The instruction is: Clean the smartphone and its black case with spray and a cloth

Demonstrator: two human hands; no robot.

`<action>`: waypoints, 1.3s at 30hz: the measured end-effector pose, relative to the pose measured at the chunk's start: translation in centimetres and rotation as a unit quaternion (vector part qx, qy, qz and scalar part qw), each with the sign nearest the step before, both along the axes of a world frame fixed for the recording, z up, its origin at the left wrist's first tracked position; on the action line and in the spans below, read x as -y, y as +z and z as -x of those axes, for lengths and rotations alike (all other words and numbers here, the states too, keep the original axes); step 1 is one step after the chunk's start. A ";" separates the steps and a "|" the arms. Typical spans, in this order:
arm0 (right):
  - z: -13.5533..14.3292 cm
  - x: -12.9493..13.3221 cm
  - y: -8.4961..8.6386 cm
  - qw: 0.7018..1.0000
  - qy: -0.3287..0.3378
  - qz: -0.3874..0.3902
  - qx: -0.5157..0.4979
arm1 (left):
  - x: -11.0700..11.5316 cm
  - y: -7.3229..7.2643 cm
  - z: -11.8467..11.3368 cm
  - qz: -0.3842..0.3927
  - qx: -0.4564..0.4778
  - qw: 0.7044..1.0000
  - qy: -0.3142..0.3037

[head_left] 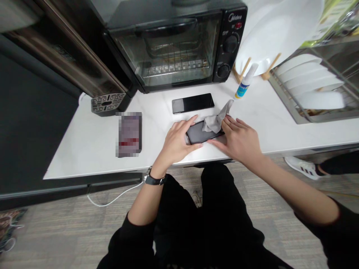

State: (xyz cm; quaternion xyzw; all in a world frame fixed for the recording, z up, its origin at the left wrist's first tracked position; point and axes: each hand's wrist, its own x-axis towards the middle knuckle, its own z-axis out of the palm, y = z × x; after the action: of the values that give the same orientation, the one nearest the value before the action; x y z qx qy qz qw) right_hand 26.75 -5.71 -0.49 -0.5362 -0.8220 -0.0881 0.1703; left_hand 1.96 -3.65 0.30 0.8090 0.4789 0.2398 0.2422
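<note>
A white counter [153, 136] runs from left to right across the scene. On its far side sits a black oven [174, 48] with a glass door, a wire shelf visible inside, and two knobs on its right. To the oven's left stands a tall dark machine [84, 56] with a slotted tray at its foot. At the far right, a metal dish rack [288, 101] holds white dishes [308, 76], and left of it a large white plate [269, 33] leans upright in a wooden stand [274, 64].

The right hand [239, 140] has its fingers bent together over a grey cloth [213, 123], with the thumb stretched along the near edge of a dark slab. The left hand [179, 140] is half open around the slab's left end, thumb at the near edge and fingers at the far edge, steadying it.

Left of the hands lies a blurred-out tablet [130, 132]. The dark slab [196, 132], shaped like a phone, is near the counter's front edge, between the hands, with the cloth bunched over its right part. Just beyond it lies a black phone [193, 103]; to the far right stands a small spray bottle [245, 84].
</note>
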 end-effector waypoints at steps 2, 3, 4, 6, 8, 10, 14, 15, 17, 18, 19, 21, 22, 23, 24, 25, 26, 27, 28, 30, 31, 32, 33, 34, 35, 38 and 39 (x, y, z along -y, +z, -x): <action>2.4 -0.4 -0.1 1.000 -0.028 0.004 -0.013 | 0.0 -0.1 0.1 -0.002 0.005 1.000 -0.002; 3.6 -0.5 -0.2 0.999 -0.038 0.001 -0.013 | -0.1 -0.1 0.1 -0.004 0.005 1.000 -0.005; 4.8 -0.5 -0.2 0.999 -0.029 0.004 -0.013 | -0.1 -0.2 0.2 -0.006 0.003 1.000 -0.010; 6.9 0.0 -0.4 0.999 0.029 0.008 -0.034 | -0.1 -0.2 0.3 -0.009 -0.008 1.000 -0.015; 8.1 0.8 -0.5 0.993 0.098 0.005 -0.063 | -0.1 -0.2 0.3 -0.009 -0.022 1.000 -0.014; 8.2 1.9 -0.4 0.988 0.129 -0.001 -0.082 | 0.0 -0.2 0.2 -0.009 -0.029 1.000 -0.007; 5.1 3.5 -0.1 0.991 0.122 -0.001 -0.060 | 0.2 -0.1 0.2 -0.007 -0.028 1.000 -0.012; 3.8 3.7 -0.1 0.993 0.114 -0.003 -0.043 | 0.2 -0.1 0.2 -0.007 -0.027 0.999 -0.015; 1.4 3.6 0.0 0.997 0.074 -0.006 -0.008 | 0.2 -0.1 0.1 -0.009 -0.025 0.999 -0.017; 0.3 3.4 0.1 0.999 0.036 -0.007 0.005 | 0.2 0.0 0.1 -0.011 -0.026 0.999 -0.017; -0.5 3.0 0.1 1.000 0.013 -0.008 0.014 | 0.3 0.0 0.0 -0.013 -0.028 0.999 -0.019; -1.1 2.1 0.2 1.000 -0.014 0.004 0.026 | 0.3 0.0 -0.1 -0.015 -0.031 0.999 -0.027; -0.8 1.6 0.2 0.999 -0.020 0.011 0.027 | 0.3 0.0 -0.1 -0.018 -0.030 0.999 -0.030; -0.2 1.1 0.2 0.999 -0.024 0.016 0.026 | 0.3 0.0 -0.1 -0.020 -0.026 0.999 -0.030; 0.8 0.7 0.2 0.999 -0.031 0.018 0.023 | 0.3 0.0 -0.1 -0.020 -0.021 0.999 -0.031; 1.9 0.4 0.1 0.999 -0.033 0.023 0.020 | 0.2 -0.1 0.0 -0.020 -0.016 0.999 -0.031; 3.2 0.3 0.0 0.999 -0.041 0.023 0.018 | 0.2 -0.2 0.1 -0.022 -0.011 0.999 -0.032; 4.5 0.4 -0.1 0.999 -0.045 0.027 0.014 | 0.1 -0.3 0.2 -0.023 -0.009 0.999 -0.036; 5.8 0.6 -0.2 0.999 -0.027 0.027 0.007 | 0.1 -0.4 0.3 -0.025 -0.010 0.999 -0.040; 7.8 1.5 -0.3 0.999 0.043 0.023 -0.023 | 0.1 -0.5 0.4 -0.026 -0.017 0.999 -0.039; 8.4 2.0 -0.4 0.997 0.067 0.016 -0.041 | 0.1 -0.6 0.4 -0.025 -0.022 0.999 -0.035; 8.7 2.4 -0.4 0.995 0.085 0.010 -0.056 | 0.2 -0.6 0.4 -0.023 -0.026 0.999 -0.031; 8.6 2.8 -0.3 0.993 0.099 0.002 -0.067 | 0.2 -0.6 0.4 -0.020 -0.029 0.999 -0.026; 8.1 3.1 -0.3 0.991 0.112 -0.002 -0.072 | 0.3 -0.6 0.3 -0.018 -0.029 0.999 -0.022; 7.3 3.2 -0.2 0.990 0.122 -0.004 -0.072 | 0.3 -0.6 0.3 -0.015 -0.028 0.999 -0.021; 3.5 3.2 0.1 0.993 0.105 -0.010 -0.047 | 0.4 -0.6 0.2 -0.014 -0.018 0.999 -0.022; 2.1 3.1 0.1 0.997 0.070 -0.014 -0.031 | 0.3 -0.6 0.2 -0.014 -0.015 1.000 -0.023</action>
State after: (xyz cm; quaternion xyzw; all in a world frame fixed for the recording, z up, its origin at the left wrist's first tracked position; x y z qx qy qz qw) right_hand 24.67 -8.85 -0.36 -0.4774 -0.8504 -0.0709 0.2095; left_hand 1.74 -4.00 -0.32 0.8266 0.4601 0.2292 0.2289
